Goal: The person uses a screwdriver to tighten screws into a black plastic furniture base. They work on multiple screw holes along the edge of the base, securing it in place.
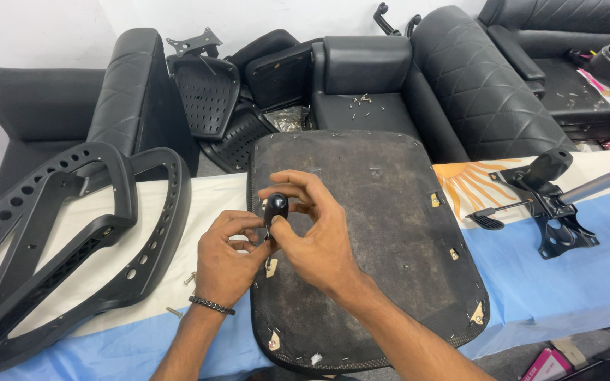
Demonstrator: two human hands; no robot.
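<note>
An upturned office chair seat (390, 233), dark and worn with small metal brackets at its edges, lies on the cloth-covered table. Over its left part both my hands work together. My right hand (315, 236) pinches a small black oval knob (275, 208) between thumb and fingers. My left hand (226, 257), with a dark bracelet at the wrist, has its fingers curled just under that knob and touches a small part there that I cannot make out.
A black perforated chair-back frame (58, 240) lies at the left. A few loose screws (181, 293) rest beside it. A black chair mechanism with a lever (548, 204) sits at the right. Black sofas (460, 77) and stacked chair parts (210, 92) stand behind the table.
</note>
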